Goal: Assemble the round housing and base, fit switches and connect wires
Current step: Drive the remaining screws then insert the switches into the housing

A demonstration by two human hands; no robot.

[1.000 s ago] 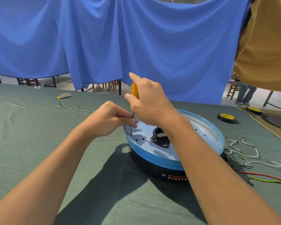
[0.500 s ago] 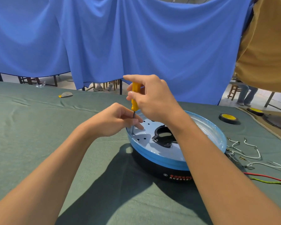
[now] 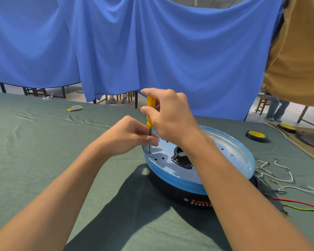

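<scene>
The round housing [image 3: 234, 165] sits on its black base [image 3: 170, 194] on the counter [image 3: 43, 160], and at its nine o'clock rim the right hand [image 3: 170, 116] grips the yellow screwdriver [image 3: 150, 109] upright while the left hand [image 3: 129, 140] pinches the shaft, probably steadying the tip on a screw [image 3: 149, 152].

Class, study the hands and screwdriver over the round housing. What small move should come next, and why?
Probably turn the screwdriver with the right hand to drive the screw: the tip stands upright in a hole near the housing rim, and the left hand pinches the shaft steady.
</scene>
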